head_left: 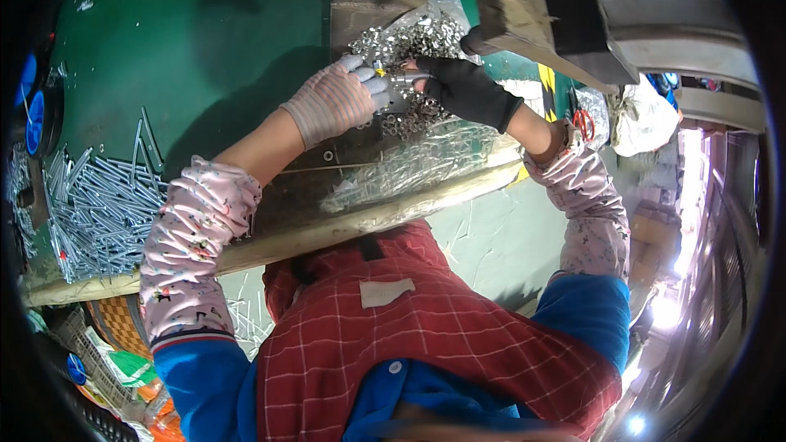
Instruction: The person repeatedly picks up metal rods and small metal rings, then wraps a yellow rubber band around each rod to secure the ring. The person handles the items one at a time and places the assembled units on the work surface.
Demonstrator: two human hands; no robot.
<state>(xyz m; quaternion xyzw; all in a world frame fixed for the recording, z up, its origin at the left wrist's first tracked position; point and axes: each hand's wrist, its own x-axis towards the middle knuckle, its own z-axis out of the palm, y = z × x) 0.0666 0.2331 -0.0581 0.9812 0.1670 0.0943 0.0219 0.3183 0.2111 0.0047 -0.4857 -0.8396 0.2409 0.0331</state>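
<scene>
Left hand (348, 96) half-curled, hold unclear; right hand (468, 90) pinching metal cylinder (403, 78) amid small metal fittings (438, 33). Likely fitting step; next move calls for steady alignment.

Small, silvery metal fittings (434, 33) lie in a loose, glinting heap at twelve o'clock in the head view, some spread toward six o'clock of a short, smooth grey metal piece (407, 79). Partly hidden and apparently cylindrical, the piece sits nearly level, its ends toward nine and three o'clock.
</scene>
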